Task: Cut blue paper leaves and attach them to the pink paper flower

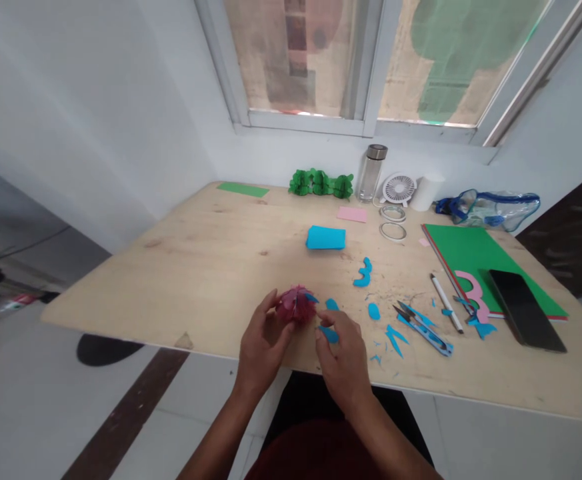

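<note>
A crimson paper pompom (pixel 297 305) with a bit of blue on its right side stands near the table's front edge. My left hand (pixel 263 343) curls round its left side, thumb in front and fingers behind. To the right, my right hand (pixel 341 347) is closed with thumb and forefinger about a small blue paper piece (pixel 329 334). Just beyond those fingers lies another blue piece (pixel 331 305). A blue oval cutout (pixel 373 311) and a wavy blue cutout (pixel 363 273) are on the table to the right.
Blue thread snips (pixel 425 330), a white pen (pixel 447 303) and paper scraps lie at right. Beyond are a black phone (pixel 525 310) and green sheets (pixel 481 260). Folded blue paper (pixel 325 238), tape rolls (pixel 393 231), a green paper garland (pixel 321 183) and a glass bottle (pixel 372 173) are farther back.
</note>
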Demonstrator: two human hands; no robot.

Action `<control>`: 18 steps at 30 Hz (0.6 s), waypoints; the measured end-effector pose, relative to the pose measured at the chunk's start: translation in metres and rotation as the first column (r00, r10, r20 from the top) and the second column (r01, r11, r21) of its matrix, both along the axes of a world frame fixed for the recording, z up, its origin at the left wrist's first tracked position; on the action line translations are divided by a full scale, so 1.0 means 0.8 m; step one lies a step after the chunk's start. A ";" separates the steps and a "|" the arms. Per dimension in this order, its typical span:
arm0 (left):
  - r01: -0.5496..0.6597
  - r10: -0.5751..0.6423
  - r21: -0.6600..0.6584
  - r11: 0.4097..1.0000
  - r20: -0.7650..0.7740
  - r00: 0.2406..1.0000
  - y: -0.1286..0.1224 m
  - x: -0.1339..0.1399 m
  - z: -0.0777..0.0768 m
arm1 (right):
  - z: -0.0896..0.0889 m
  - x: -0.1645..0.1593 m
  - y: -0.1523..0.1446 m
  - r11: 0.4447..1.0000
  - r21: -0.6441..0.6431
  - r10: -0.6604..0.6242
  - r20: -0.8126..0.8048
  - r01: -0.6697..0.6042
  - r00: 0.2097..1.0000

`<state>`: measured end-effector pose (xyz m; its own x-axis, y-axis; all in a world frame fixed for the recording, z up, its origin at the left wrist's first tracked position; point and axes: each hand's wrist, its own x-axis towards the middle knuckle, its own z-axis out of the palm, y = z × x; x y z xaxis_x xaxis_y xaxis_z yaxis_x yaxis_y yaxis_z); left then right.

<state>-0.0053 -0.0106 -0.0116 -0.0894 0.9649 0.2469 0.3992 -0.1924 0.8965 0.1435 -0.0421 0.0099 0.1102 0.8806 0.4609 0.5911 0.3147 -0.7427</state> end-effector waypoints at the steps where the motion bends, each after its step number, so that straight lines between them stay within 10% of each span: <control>1: -0.017 0.017 0.001 1.000 -0.004 1.000 -0.001 0.001 -0.001 | 0.000 0.000 0.000 1.000 -0.002 0.003 0.003 -0.003 1.000; 18: -0.046 0.045 0.023 0.999 0.011 0.999 -0.026 0.015 -0.011 | 0.000 0.006 0.003 1.000 0.026 -0.010 0.044 0.009 0.999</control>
<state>0.0069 -0.0316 -0.0206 -0.1358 0.9539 0.2678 0.3985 -0.1949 0.8962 0.1486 -0.0399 0.0100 0.0977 0.8672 0.4883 0.6263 0.3278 -0.7074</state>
